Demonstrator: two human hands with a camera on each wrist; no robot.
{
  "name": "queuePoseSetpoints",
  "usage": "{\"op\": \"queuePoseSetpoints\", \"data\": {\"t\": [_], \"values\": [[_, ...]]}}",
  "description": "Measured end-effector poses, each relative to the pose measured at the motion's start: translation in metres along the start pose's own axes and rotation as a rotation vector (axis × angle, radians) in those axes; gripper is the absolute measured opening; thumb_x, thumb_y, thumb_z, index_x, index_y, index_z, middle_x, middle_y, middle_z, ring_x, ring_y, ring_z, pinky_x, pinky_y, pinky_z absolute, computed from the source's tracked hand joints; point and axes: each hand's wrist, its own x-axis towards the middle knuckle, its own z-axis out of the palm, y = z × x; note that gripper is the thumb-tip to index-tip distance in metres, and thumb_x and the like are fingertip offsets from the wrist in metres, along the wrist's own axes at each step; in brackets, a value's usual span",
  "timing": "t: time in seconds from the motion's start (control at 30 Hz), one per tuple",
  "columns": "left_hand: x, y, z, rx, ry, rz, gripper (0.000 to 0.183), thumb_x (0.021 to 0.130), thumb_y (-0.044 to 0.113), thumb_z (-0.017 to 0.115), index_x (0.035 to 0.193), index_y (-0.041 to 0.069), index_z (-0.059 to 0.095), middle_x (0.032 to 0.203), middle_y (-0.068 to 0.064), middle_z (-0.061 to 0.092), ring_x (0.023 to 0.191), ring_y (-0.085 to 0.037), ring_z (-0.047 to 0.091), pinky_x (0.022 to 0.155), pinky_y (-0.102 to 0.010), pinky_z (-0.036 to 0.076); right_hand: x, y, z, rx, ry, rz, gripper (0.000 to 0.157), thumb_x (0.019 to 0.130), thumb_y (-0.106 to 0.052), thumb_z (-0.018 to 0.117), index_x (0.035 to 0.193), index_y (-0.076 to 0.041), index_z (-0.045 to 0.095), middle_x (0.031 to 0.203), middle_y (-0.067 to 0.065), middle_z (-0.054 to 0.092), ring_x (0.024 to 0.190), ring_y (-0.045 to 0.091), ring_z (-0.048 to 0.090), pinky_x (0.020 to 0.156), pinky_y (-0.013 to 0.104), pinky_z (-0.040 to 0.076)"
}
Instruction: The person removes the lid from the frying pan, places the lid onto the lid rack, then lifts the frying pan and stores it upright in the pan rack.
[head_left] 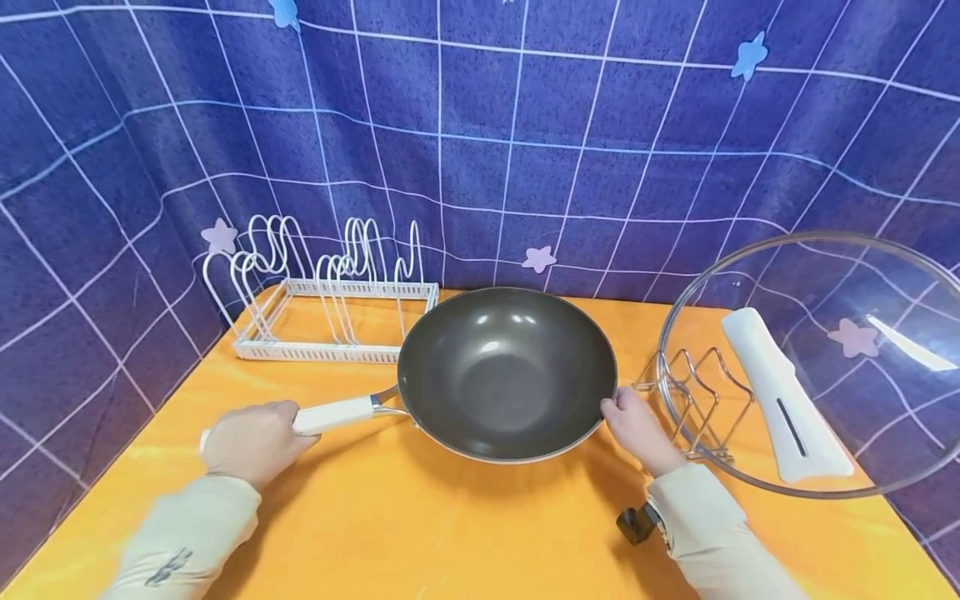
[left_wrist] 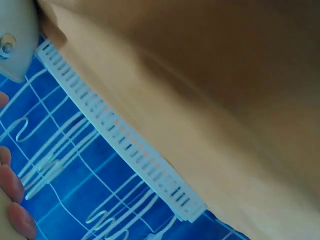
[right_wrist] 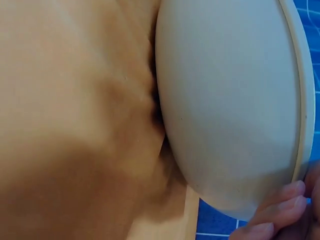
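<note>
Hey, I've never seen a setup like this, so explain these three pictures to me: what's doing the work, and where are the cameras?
There's no machine, just a person's two bare hands. The widest picture comes from a head-worn camera; the other two come from cameras on the left and right wrists. The left hand grips the white handle of a wok, and the right hand holds its opposite rim. On the orange table, a white rack stands at the left; at the right are a wire stand and a glass lid.
</note>
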Motion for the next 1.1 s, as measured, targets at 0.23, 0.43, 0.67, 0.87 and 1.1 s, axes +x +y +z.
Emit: {"op": "queuePoseSetpoints", "data": {"t": [0.23,0.43,0.67,0.87,1.1], "values": [[0.0,0.012,0.011,0.01,0.091,0.013,0.037,0.058,0.026,0.076,0.059,0.011,0.043,0.047,0.002,0.036,0.037,-0.017,0.031,0.034,-0.037,0.027,0.02,0.003,-0.008,-0.027,0.002,0.044,0.019,0.094,-0.011,0.033,0.085,0.002,0.043,0.063,0.001,0.038,0.054,0.013,0.034,0.05,0.027,0.031],[0.006,0.019,0.008,0.011,0.066,-0.034,0.034,0.059,0.022,0.076,0.059,0.011,0.044,0.047,0.001,0.036,0.037,-0.02,0.032,0.035,-0.039,0.028,0.036,0.004,-0.005,-0.013,0.058,0.075,0.017,0.092,-0.011,0.03,0.077,-0.005,0.035,0.065,0.003,0.035,0.056,0.016,0.032,0.053,0.029,0.031],[0.008,0.025,-0.002,-0.022,-0.069,-0.078,0.031,0.067,0.023,0.075,0.062,0.011,0.046,0.049,0.001,0.039,0.04,-0.02,0.037,0.037,-0.039,0.032,0.028,0.002,0.004,0.08,0.128,0.125,0.017,0.094,-0.014,0.037,0.081,-0.006,0.031,0.072,0.004,0.036,0.063,0.019,0.037,0.057,0.03,0.034],[0.007,0.017,-0.011,-0.071,-0.244,-0.105,0.033,0.074,0.035,0.073,0.067,0.015,0.047,0.052,0.003,0.041,0.043,-0.017,0.04,0.037,-0.037,0.031,0.005,-0.002,0.011,0.212,0.009,0.173,0.019,0.095,-0.016,0.047,0.085,-0.005,0.037,0.058,0.0,0.045,0.045,0.009,0.039,0.047,0.021,0.036],[0.0,0.012,-0.02,-0.057,-0.322,-0.045,0.04,0.079,0.044,0.073,0.069,0.016,0.046,0.053,0.005,0.038,0.043,-0.015,0.038,0.038,-0.036,0.031,0.005,-0.007,0.016,0.342,-0.04,0.104,0.021,0.088,-0.003,0.046,0.068,-0.001,0.048,0.052,-0.001,0.054,0.039,0.005,0.047,0.042,0.017,0.043]]}}
